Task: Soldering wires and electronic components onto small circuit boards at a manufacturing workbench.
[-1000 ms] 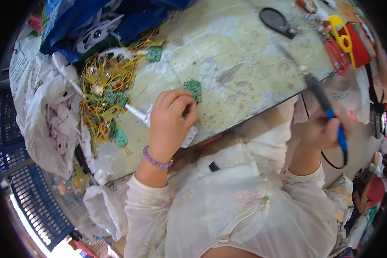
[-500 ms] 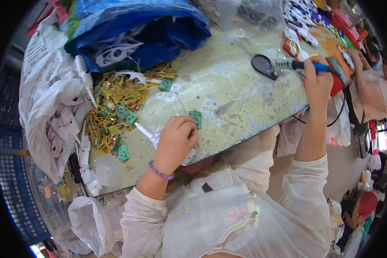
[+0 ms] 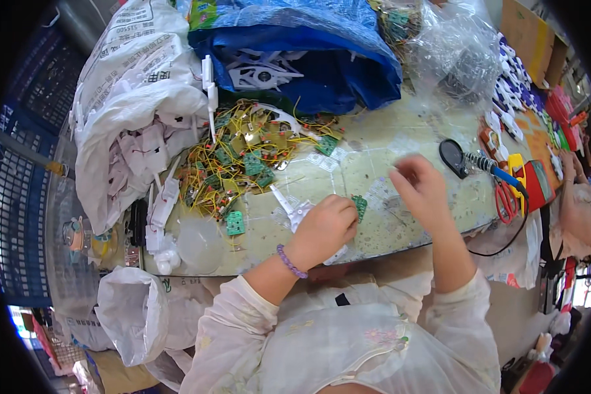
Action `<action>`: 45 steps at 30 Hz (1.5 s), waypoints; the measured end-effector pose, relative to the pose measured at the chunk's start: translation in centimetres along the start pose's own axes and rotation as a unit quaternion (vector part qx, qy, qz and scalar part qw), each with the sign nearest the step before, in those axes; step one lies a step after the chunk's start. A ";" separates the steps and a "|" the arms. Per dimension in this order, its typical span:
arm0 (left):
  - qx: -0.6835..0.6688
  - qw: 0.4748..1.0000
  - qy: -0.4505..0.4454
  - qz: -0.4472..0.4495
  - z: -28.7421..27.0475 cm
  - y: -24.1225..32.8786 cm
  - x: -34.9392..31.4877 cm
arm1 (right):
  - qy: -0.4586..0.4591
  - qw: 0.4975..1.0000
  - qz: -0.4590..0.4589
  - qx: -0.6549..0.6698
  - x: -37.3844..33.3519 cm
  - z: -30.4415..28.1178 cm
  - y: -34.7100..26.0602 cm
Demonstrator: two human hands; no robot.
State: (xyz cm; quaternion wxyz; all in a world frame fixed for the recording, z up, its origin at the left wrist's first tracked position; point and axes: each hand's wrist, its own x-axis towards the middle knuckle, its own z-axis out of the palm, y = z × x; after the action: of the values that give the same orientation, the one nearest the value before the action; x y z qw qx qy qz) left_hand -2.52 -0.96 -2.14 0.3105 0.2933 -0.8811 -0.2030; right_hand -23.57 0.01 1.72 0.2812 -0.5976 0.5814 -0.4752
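My left hand (image 3: 325,230) is closed at the near edge of the table, its fingertips pinching a small green circuit board (image 3: 359,207). Beside and partly beneath that hand lies a white plastic part (image 3: 294,209), the rest of it covered by the fingers. To the right, my right hand (image 3: 421,190) hovers over the table, thumb and fingers apart, slightly blurred and with nothing in it. A blue-handled soldering iron (image 3: 507,177) rests in its coiled stand (image 3: 479,162), beyond the right hand.
A tangled heap of yellow-wired circuit boards (image 3: 243,157) covers the left of the table. Behind it stand a blue bag (image 3: 368,72) and a white sack (image 3: 138,72) of white parts. Red-handled scissors (image 3: 505,202) lie near the right edge. Another person's arm (image 3: 574,197) shows far right.
My right hand has let go of the soldering iron, now in its stand, and come left toward my left hand. The left hand keeps the circuit board. The view has shifted.
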 end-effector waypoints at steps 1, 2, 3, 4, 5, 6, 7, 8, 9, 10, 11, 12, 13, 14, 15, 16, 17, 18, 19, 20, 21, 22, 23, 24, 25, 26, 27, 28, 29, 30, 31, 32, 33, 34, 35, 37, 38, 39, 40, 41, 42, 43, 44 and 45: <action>0.006 1.000 0.000 -0.001 -0.1 -0.1 -0.2 | -0.031 0.997 -0.055 -0.040 2.4 1.4 -0.7; 0.009 1.000 0.001 0.001 -0.2 -0.1 -0.2 | -0.058 0.989 -0.110 -0.084 5.3 2.4 -1.5; 0.010 1.000 -0.002 0.006 -0.4 0.0 0.1 | -0.051 0.980 -0.148 -0.125 8.3 3.5 -1.3; 0.016 1.000 0.002 0.009 -0.4 0.0 0.1 | -0.045 0.968 -0.186 -0.162 11.4 5.2 -0.4; 0.008 1.000 -0.003 0.014 -0.2 -0.1 0.0 | -0.047 0.960 -0.193 -0.197 14.2 6.8 0.4; 0.001 1.000 -0.007 0.019 -0.2 -0.1 0.1 | -0.046 0.951 -0.201 -0.231 16.7 8.3 0.9; -0.009 0.999 -0.011 0.042 -0.1 -0.1 0.4 | -0.047 0.941 -0.195 -0.273 18.7 9.2 1.3; -0.002 0.999 -0.013 0.037 -0.2 -0.2 0.2 | -0.056 0.931 -0.194 -0.304 20.5 11.1 1.8; -0.002 0.999 -0.016 0.040 0.0 -0.1 0.2 | -0.028 0.926 -0.226 -0.302 22.1 12.4 3.1; -0.002 0.999 -0.016 0.047 -0.1 -0.2 0.1 | -0.003 0.920 -0.259 -0.296 23.4 14.1 4.3; 0.004 0.999 -0.022 0.041 -0.2 -0.1 -0.2 | 0.018 0.914 -0.272 -0.299 23.7 15.5 4.1; 0.009 0.999 -0.029 0.035 -0.2 0.0 -0.3 | 0.020 0.913 -0.278 -0.297 24.4 15.9 4.0; 0.007 0.999 -0.013 0.050 0.1 -0.2 -0.4 | -0.024 0.912 -0.224 -0.344 25.0 16.1 4.1; 0.011 0.999 -0.011 0.043 0.0 -0.4 -0.4 | -0.075 0.904 -0.168 -0.386 25.0 16.6 4.0; 0.007 0.999 -0.013 0.046 -0.1 -0.4 -0.5 | -0.062 0.897 -0.186 -0.396 24.7 16.4 3.7; 0.002 0.999 -0.017 0.050 -0.1 -0.3 -0.6 | -0.045 0.897 -0.210 -0.386 24.3 15.8 3.5; -0.010 0.998 -0.002 0.064 0.1 -0.1 -0.4 | -0.025 0.897 -0.228 -0.378 23.9 14.6 3.5; -0.012 0.998 -0.003 0.060 0.1 -0.1 -0.4 | -0.035 0.894 -0.212 -0.394 23.0 13.4 2.5; -0.002 0.999 -0.001 0.053 0.1 0.0 -0.4 | -0.018 0.900 -0.234 -0.368 22.1 12.2 2.5; 0.005 0.998 -0.002 0.055 0.2 0.3 0.0 | 0.008 0.903 -0.250 -0.348 21.1 10.1 2.6; 0.005 0.995 0.050 0.085 0.2 0.2 0.5 | -0.003 0.910 -0.246 -0.334 19.7 8.3 2.0; 0.012 0.996 0.057 0.063 -0.1 0.5 0.6 | -0.040 0.946 -0.161 -0.279 18.3 6.7 1.3; 0.020 0.997 0.064 0.042 -0.4 0.8 0.6 | -0.074 0.970 -0.074 -0.218 16.8 4.8 0.5; 0.044 0.997 0.062 0.021 -0.6 0.7 0.5 | -0.108 0.990 -0.005 -0.089 15.1 3.3 -0.5; 0.038 0.998 0.054 0.024 -0.8 1.1 0.4 | -0.116 0.992 0.046 0.016 13.2 2.2 -0.5; 0.067 0.996 0.046 -0.027 -1.0 1.9 0.6 | -0.118 0.981 0.094 0.120 11.5 0.8 -0.4; 0.095 0.991 0.037 -0.080 -0.9 2.6 0.7 | -0.132 0.975 0.123 0.127 10.1 -0.5 -0.2; 0.116 0.988 0.016 -0.096 -0.4 2.9 0.7 | -0.127 0.975 0.131 0.126 8.5 -1.4 0.0; 0.111 0.989 0.011 -0.098 0.0 3.2 1.0 | -0.104 0.965 0.162 0.176 7.0 -1.9 0.2; 0.134 0.984 -0.010 -0.119 0.4 3.4 1.3 | -0.082 0.952 0.192 0.225 5.5 -2.2 0.5; 0.158 0.977 -0.030 -0.140 0.8 3.6 1.5 | -0.068 0.944 0.207 0.248 4.2 -2.3 0.8; 0.164 0.977 -0.025 -0.135 1.2 3.4 1.6 | -0.065 0.943 0.212 0.249 2.9 -2.2 1.1; 0.162 0.977 -0.029 -0.136 1.4 3.4 1.6 | -0.040 0.931 0.207 0.299 1.8 -2.0 1.4; 0.161 0.976 -0.029 -0.143 1.4 3.3 1.7 | -0.015 0.915 0.201 0.348 1.0 -1.7 1.6; 0.159 0.975 -0.030 -0.151 1.4 3.3 1.5 | -0.004 0.909 0.199 0.366 0.3 -1.5 1.3; 0.164 0.973 -0.038 -0.157 0.8 3.6 1.2 | 0.009 0.909 0.173 0.380 -0.2 -1.2 1.5; 0.170 0.972 -0.041 -0.158 0.3 3.8 1.2 | 0.023 0.909 0.142 0.392 -0.3 -1.1 1.6; 0.142 0.978 -0.007 -0.154 -0.3 4.2 1.0 | 0.067 0.919 0.142 0.361 -0.2 -1.0 0.7; 0.100 0.983 0.029 -0.152 -1.3 4.5 0.7 | 0.080 0.919 0.132 0.363 0.3 -1.2 1.1; 0.056 0.985 0.064 -0.149 -2.3 4.6 0.3 | 0.095 0.918 0.124 0.364 1.0 -1.5 1.7; 0.014 0.984 0.065 -0.164 -3.5 4.5 -0.4 | 0.117 0.923 0.106 0.352 1.5 -1.8 1.7; -0.053 0.982 0.095 -0.157 -4.1 3.8 -1.2 | 0.147 0.926 0.090 0.337 2.0 -2.2 1.3; -0.118 0.973 0.126 -0.151 -4.6 2.9 -2.2 | 0.175 0.928 0.074 0.322 2.6 -2.3 1.0; -0.178 0.962 0.128 -0.164 -5.1 2.3 -2.9 | 0.203 0.922 0.076 0.321 3.4 -2.4 1.2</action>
State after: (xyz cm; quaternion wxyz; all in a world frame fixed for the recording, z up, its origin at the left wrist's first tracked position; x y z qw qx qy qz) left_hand 1.84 1.73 1.56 0.4303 0.3972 -0.7235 -0.3656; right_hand -26.65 -2.97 2.42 0.3691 -0.3198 0.4857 -0.7250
